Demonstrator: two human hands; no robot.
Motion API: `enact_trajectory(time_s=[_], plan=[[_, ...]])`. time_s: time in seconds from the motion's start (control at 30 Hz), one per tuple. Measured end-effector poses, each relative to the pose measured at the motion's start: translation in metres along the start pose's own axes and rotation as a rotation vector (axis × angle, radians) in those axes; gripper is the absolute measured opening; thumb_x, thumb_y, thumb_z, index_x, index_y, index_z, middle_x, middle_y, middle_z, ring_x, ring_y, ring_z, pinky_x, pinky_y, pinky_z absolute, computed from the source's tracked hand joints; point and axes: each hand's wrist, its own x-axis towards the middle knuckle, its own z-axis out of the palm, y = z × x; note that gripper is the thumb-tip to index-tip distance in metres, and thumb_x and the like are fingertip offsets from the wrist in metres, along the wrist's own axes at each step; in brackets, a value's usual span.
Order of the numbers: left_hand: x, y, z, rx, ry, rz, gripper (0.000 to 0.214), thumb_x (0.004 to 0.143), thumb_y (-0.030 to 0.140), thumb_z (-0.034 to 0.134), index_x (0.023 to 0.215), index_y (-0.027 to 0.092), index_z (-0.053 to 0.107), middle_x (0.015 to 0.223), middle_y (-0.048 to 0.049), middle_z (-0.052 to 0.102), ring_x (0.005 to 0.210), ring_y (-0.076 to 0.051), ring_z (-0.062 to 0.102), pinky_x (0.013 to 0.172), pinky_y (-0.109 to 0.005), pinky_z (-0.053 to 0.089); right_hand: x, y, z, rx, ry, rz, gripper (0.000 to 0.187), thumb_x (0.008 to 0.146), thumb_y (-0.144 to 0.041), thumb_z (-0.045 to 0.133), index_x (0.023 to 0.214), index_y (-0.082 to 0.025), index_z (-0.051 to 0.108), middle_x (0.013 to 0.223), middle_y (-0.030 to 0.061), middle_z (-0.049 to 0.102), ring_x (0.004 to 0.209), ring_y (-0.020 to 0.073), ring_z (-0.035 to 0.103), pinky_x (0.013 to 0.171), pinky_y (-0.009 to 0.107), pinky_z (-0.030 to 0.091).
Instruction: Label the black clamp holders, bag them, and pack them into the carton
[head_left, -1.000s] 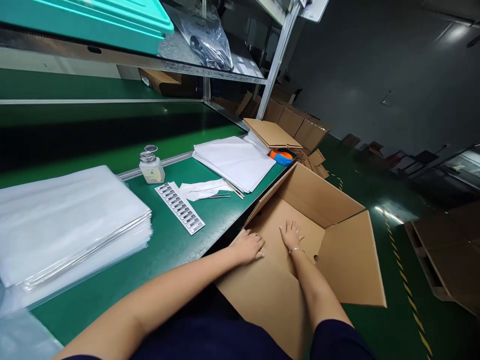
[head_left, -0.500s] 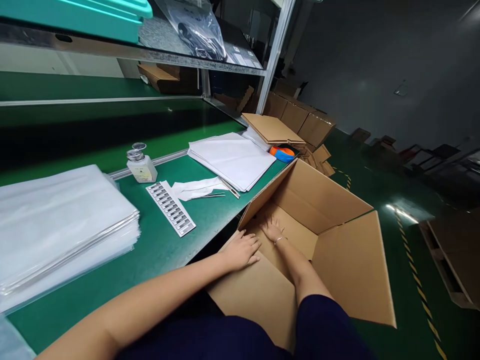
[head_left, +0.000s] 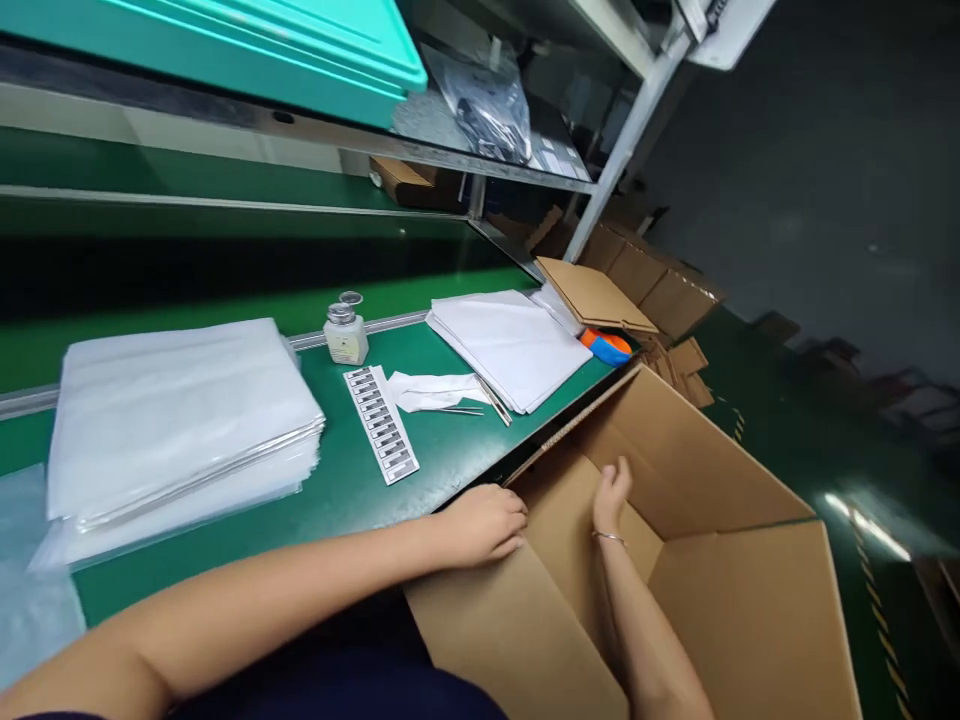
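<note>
A large open cardboard box (head_left: 720, 480) stands beside the green table (head_left: 450, 455), at its near right edge. My left hand (head_left: 484, 522) rests curled on the box's near-left flap, close to the table edge. Inside the box, my right hand (head_left: 611, 495) is held edge-up with its fingers straight, against the left inner wall. A thin bracelet circles that wrist. Neither hand holds a loose object.
On the table lie a thick stack of clear plastic bags (head_left: 172, 420), a small bottle (head_left: 345, 335), a strip of barcode labels (head_left: 381, 438), tweezers on white paper (head_left: 450, 395), a stack of white sheets (head_left: 514, 345) and an orange-blue tape dispenser (head_left: 607, 347). Flat cardboard boxes (head_left: 660, 285) are piled behind.
My right hand has turned from lying flat on the box's floor to standing on edge against the left inner wall. The left hand has stayed on the flap. The view has shifted.
</note>
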Motion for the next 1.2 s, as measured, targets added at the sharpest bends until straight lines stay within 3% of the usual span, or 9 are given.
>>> enact_trajectory(time_s=[0.07,0.13,0.2,0.27,0.37,0.47,0.57,0.93,1.2], plan=[[-0.002,-0.021,-0.032,0.012,-0.016,-0.128,0.02,0.093,0.031,0.054,0.095,0.022,0.071,0.097,-0.0058,0.073,0.091,-0.02,0.068,0.079,-0.028,0.051,0.052,-0.046,-0.035,0.069,0.181,-0.078,0.062,0.099,-0.035,0.003,0.149,-0.008,0.027,0.146,0.0259,0.04,0.134,0.0302,0.046,0.107,0.054,0.039],[0.003,-0.044,-0.061,0.039,-0.032,-0.321,0.023,0.094,0.027,0.05,0.097,0.021,0.071,0.099,-0.007,0.074,0.094,-0.023,0.069,0.075,-0.029,0.051,0.095,-0.109,-0.059,0.225,0.289,-0.358,0.051,0.101,-0.04,0.023,0.141,-0.015,0.043,0.137,0.0173,0.052,0.126,0.0264,0.054,0.104,0.045,0.045],[0.013,-0.066,-0.08,0.052,-0.035,-0.452,0.024,0.094,0.025,0.048,0.096,0.02,0.071,0.101,-0.009,0.074,0.096,-0.026,0.069,0.076,-0.031,0.051,0.121,-0.18,-0.059,0.041,-0.035,-0.77,0.039,0.1,-0.036,0.036,0.124,-0.018,0.06,0.124,0.013,0.064,0.117,0.025,0.06,0.101,0.04,0.047],[0.027,-0.082,-0.089,0.039,-0.035,-0.5,0.023,0.093,0.023,0.049,0.094,0.018,0.072,0.099,-0.0106,0.074,0.096,-0.028,0.069,0.077,-0.033,0.052,0.132,-0.242,-0.031,-0.511,-0.569,-1.053,0.037,0.099,-0.028,0.038,0.122,-0.016,0.064,0.122,0.0134,0.067,0.111,0.0225,0.063,0.096,0.035,0.048],[0.045,-0.091,-0.089,-0.002,-0.034,-0.524,0.021,0.091,0.023,0.052,0.092,0.018,0.072,0.097,-0.0115,0.075,0.095,-0.029,0.07,0.078,-0.035,0.053,0.135,-0.293,0.039,-0.776,-0.845,-1.109,0.022,0.084,-0.023,0.066,0.102,-0.013,0.074,0.105,0.0139,0.074,0.095,0.0253,0.068,0.083,0.03,0.05],[0.052,-0.096,-0.087,-0.047,-0.034,-0.54,0.019,0.09,0.023,0.054,0.09,0.018,0.073,0.098,-0.0121,0.075,0.096,-0.03,0.07,0.079,-0.036,0.053,0.136,-0.297,0.093,-0.907,-0.94,-1.141,0.027,0.079,-0.024,0.071,0.1,-0.006,0.074,0.104,0.0198,0.073,0.093,0.0295,0.069,0.077,0.031,0.05],[0.053,-0.108,-0.088,-0.091,-0.032,-0.56,0.019,0.089,0.024,0.055,0.089,0.018,0.073,0.096,-0.0115,0.075,0.095,-0.03,0.07,0.079,-0.036,0.053,0.141,-0.283,0.114,-0.963,-0.971,-1.192,0.03,0.086,-0.021,0.062,0.109,-0.003,0.07,0.111,0.0223,0.07,0.098,0.03,0.068,0.078,0.031,0.048],[0.075,-0.166,-0.08,-0.463,0.161,-0.684,0.02,0.085,0.015,0.054,0.076,0.016,0.072,0.086,-0.0057,0.073,0.085,-0.021,0.067,0.075,-0.027,0.049,0.159,-0.276,0.11,-0.888,-0.969,-1.152,0.029,0.089,-0.011,0.046,0.097,-0.008,0.073,0.099,0.0166,0.074,0.089,0.0239,0.066,0.07,0.028,0.038],[0.109,-0.189,-0.064,-0.942,0.363,-0.933,0.025,0.083,0.006,0.053,0.102,0.007,0.069,0.071,-0.0034,0.068,0.055,-0.009,0.06,0.049,-0.018,0.047,0.169,-0.273,0.105,-0.736,-0.987,-1.033,0.026,0.084,-0.012,0.052,0.094,-0.013,0.076,0.089,0.0076,0.076,0.076,0.016,0.062,0.067,0.022,0.038]])
